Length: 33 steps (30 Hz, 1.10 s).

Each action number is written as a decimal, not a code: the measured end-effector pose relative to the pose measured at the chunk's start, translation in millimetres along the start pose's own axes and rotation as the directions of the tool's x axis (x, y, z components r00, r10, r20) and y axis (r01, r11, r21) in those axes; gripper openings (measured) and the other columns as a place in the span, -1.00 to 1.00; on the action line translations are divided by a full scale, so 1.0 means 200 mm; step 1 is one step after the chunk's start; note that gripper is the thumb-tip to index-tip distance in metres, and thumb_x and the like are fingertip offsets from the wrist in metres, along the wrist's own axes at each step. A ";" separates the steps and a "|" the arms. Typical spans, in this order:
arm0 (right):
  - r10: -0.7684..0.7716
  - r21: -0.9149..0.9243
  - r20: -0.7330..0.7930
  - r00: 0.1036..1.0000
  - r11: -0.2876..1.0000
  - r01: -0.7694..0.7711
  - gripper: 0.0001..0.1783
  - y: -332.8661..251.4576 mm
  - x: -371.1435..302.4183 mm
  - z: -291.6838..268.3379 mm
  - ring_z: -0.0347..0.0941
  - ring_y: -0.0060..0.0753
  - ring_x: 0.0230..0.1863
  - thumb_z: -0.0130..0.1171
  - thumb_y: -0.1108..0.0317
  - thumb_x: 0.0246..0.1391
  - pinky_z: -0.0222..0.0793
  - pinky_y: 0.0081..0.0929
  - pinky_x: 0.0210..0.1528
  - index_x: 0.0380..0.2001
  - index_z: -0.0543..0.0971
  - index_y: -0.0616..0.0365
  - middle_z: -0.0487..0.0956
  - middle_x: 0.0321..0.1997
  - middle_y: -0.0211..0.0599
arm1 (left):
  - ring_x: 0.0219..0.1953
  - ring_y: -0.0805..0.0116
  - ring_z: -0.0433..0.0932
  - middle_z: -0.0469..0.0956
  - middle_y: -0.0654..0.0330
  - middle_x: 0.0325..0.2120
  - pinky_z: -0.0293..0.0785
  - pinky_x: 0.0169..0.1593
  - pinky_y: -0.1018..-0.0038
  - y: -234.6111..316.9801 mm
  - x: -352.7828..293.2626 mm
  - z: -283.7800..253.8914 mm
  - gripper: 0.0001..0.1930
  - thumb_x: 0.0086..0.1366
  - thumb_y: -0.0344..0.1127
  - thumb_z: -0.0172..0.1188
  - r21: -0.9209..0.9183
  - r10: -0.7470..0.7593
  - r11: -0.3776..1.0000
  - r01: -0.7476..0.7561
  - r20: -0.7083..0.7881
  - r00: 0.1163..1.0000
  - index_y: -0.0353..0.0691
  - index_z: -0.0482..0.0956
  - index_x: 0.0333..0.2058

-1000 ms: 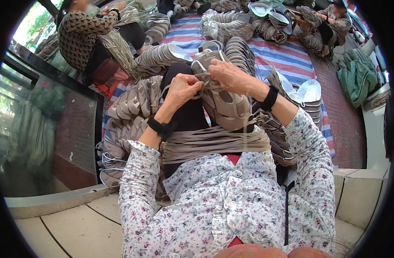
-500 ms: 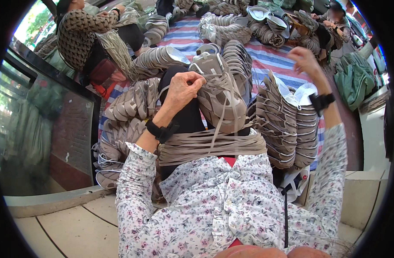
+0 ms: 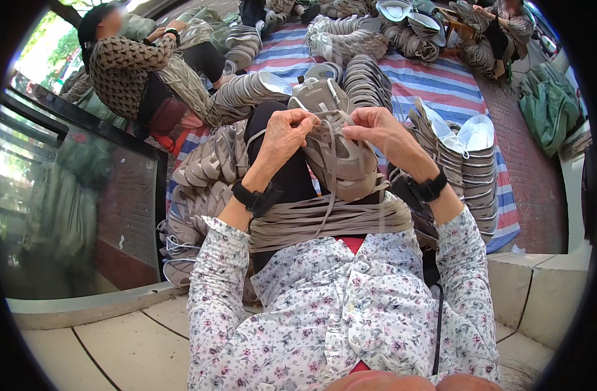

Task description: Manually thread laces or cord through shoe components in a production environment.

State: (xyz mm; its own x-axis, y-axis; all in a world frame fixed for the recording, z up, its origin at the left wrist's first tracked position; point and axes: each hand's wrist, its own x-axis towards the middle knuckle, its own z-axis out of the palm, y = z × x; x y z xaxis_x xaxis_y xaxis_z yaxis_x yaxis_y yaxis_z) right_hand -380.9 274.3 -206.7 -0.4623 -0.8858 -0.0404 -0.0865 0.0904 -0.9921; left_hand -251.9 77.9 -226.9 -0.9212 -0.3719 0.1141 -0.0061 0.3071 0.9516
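A beige-grey sneaker upper (image 3: 352,174) lies over my lap, its tongue pointing away from me. My left hand (image 3: 282,143) pinches the flat beige shoelace (image 3: 331,179) beside the left row of eyelets. From the other side, my right hand (image 3: 384,137) has its thumb and fingers closed on the lace by the right eyelets. One lace end hangs down over the toe. A thick bundle of beige laces (image 3: 292,229) lies across my thighs, just below the toe. The fingertips partly hide the eyelets.
Stacks of nested uppers (image 3: 481,176) stand to my right; more uppers (image 3: 210,156) lie to my left. A striped sheet (image 3: 435,85) covers the ground ahead. A glass panel (image 3: 83,215) is at left. Co-workers (image 3: 126,65) sit at far left and far right.
My right hand has come down and inward from the right to the shoe's eyelets and closed on the lace. My left hand stays pinched near the left eyelets. The view has shifted slightly.
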 end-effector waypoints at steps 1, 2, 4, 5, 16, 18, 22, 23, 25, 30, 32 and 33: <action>-0.011 0.000 0.015 1.000 1.000 0.011 -0.82 -0.04 -0.05 0.02 0.35 -0.72 -0.50 0.27 0.36 0.09 0.32 -0.62 -0.43 -0.41 0.58 0.28 0.50 -0.57 -0.44 | -0.61 0.64 0.42 0.56 0.29 -0.58 0.35 -0.55 0.64 0.01 0.01 0.00 -0.77 0.32 -0.31 0.14 -0.005 0.003 1.000 -0.003 0.002 1.000 -0.35 0.68 -0.30; -0.009 -0.002 0.016 1.000 1.000 0.009 -0.82 -0.06 -0.09 0.07 0.35 -0.72 -0.50 0.27 0.36 0.09 0.32 -0.62 -0.43 -0.41 0.58 0.28 0.50 -0.57 -0.44 | -0.63 0.66 0.36 0.57 0.29 -0.56 0.27 -0.55 0.68 0.03 0.02 0.00 -0.74 0.35 -0.25 0.14 -0.016 -0.039 0.999 0.040 0.056 0.998 -0.35 0.68 -0.29; -0.273 -0.271 -0.008 0.962 0.927 0.261 -0.85 -0.09 -0.17 0.23 0.45 -0.40 -0.54 0.22 0.42 0.08 0.37 -0.37 -0.42 -0.46 0.54 0.30 0.50 -0.61 -0.16 | -0.66 0.69 0.30 0.58 0.29 -0.54 0.20 -0.55 0.72 0.04 0.03 0.00 -0.70 0.39 -0.19 0.14 -0.025 -0.078 0.996 0.081 0.109 0.991 -0.34 0.69 -0.27; -0.409 -0.439 0.013 0.912 0.817 0.373 -0.85 -0.08 -0.20 0.29 0.47 -0.18 -0.52 0.20 0.43 0.07 0.37 -0.24 -0.40 -0.48 0.51 0.30 0.49 -0.60 -0.05 | -0.68 0.70 0.27 0.59 0.27 -0.55 0.16 -0.57 0.71 0.05 0.04 0.00 -0.66 0.39 -0.15 0.14 -0.058 -0.104 0.992 0.114 0.156 0.982 -0.37 0.67 -0.30; -0.380 -0.310 0.092 0.920 0.868 0.389 -0.91 -0.07 -0.35 0.36 0.48 -0.07 -0.56 0.13 0.51 0.07 0.31 -0.28 -0.49 -0.37 0.48 0.34 0.46 -0.59 -0.03 | -0.71 0.77 0.17 0.59 0.25 -0.44 0.02 -0.66 0.77 0.06 0.01 0.02 -0.84 0.35 -0.36 0.15 -0.511 -0.315 0.664 0.546 0.472 0.824 -0.37 0.58 -0.29; -0.323 -0.292 0.114 0.939 0.893 0.343 -0.89 -0.04 -0.41 0.27 0.50 -0.22 -0.59 0.12 0.53 0.08 0.36 -0.43 -0.49 -0.31 0.53 0.36 0.49 -0.61 -0.11 | -0.71 0.77 0.17 0.59 0.24 -0.43 0.05 -0.66 0.79 0.08 -0.01 0.03 -0.82 0.37 -0.37 0.12 -0.608 -0.279 0.533 0.588 0.530 0.801 -0.42 0.55 -0.22; 0.113 0.167 0.107 0.988 0.977 -0.129 -0.85 0.02 -0.52 0.20 0.58 -0.26 -0.46 0.16 0.54 0.08 0.46 -0.51 -0.37 -0.26 0.57 0.34 0.57 -0.54 -0.26 | -0.70 0.78 0.18 0.57 0.26 -0.43 0.07 -0.65 0.81 0.08 -0.03 0.10 -0.77 0.37 -0.37 0.10 -0.626 -0.278 0.514 0.586 0.526 0.804 -0.47 0.51 -0.15; -0.160 -0.075 0.011 0.987 0.984 0.161 -0.86 0.00 -0.53 0.27 0.58 -0.26 -0.43 0.16 0.54 0.08 0.45 -0.48 -0.35 -0.26 0.57 0.32 0.56 -0.51 -0.23 | -0.70 0.80 0.18 0.50 0.35 -0.49 0.07 -0.65 0.84 0.12 -0.04 0.11 -0.76 0.37 -0.36 0.12 -0.614 -0.292 0.529 0.586 0.516 0.805 -0.47 0.51 -0.13; -0.327 -0.315 0.112 0.938 0.884 0.346 -0.81 -0.09 -0.53 0.36 0.53 -0.23 -0.28 0.14 0.59 0.05 0.42 -0.36 -0.14 -0.22 0.56 0.26 0.51 -0.40 -0.21 | -0.68 0.79 0.20 0.48 0.36 -0.51 0.07 -0.64 0.84 0.11 -0.06 0.07 -0.79 0.34 -0.38 0.16 -0.621 -0.298 0.537 0.571 0.494 0.817 -0.45 0.55 -0.18; -0.697 -0.595 0.124 0.707 0.517 0.615 -0.67 -0.15 -0.40 0.53 0.41 -0.18 -0.05 0.13 0.61 -0.14 0.25 -0.26 0.06 -0.20 0.49 0.31 0.45 -0.12 -0.17 | -0.62 0.79 0.23 0.41 0.46 -0.57 0.02 -0.62 0.84 0.12 -0.03 -0.16 -0.84 0.27 -0.36 0.26 -0.353 -0.327 0.831 0.430 0.316 0.891 -0.37 0.65 -0.30; -0.715 -0.629 0.119 0.689 0.483 0.610 -0.68 -0.12 -0.38 0.52 0.41 -0.18 -0.04 0.12 0.60 -0.15 0.26 -0.27 0.04 -0.21 0.49 0.32 0.43 -0.09 -0.16 | -0.60 0.79 0.23 0.42 0.47 -0.58 0.00 -0.62 0.80 0.09 -0.02 -0.29 -0.83 0.27 -0.32 0.26 -0.221 -0.358 0.891 0.397 0.198 0.913 -0.31 0.67 -0.28; -0.668 -0.639 0.132 0.732 0.507 0.578 -0.69 -0.09 -0.39 0.49 0.41 -0.18 -0.04 0.11 0.59 -0.15 0.26 -0.28 0.04 -0.22 0.49 0.32 0.44 -0.10 -0.16 | -0.60 0.79 0.22 0.41 0.49 -0.58 -0.02 -0.60 0.78 0.07 -0.02 -0.37 -0.83 0.28 -0.28 0.26 -0.167 -0.337 0.912 0.374 0.216 0.917 -0.26 0.68 -0.25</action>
State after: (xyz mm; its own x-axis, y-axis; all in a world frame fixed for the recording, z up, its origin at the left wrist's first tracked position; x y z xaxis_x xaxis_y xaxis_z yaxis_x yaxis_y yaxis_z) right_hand -256.6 296.8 -196.4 -0.1647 -0.7692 0.6175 -0.8752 -0.1748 -0.4511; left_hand -219.1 17.8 -193.0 -0.9263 -0.2550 -0.2774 -0.2855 -0.0053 0.9584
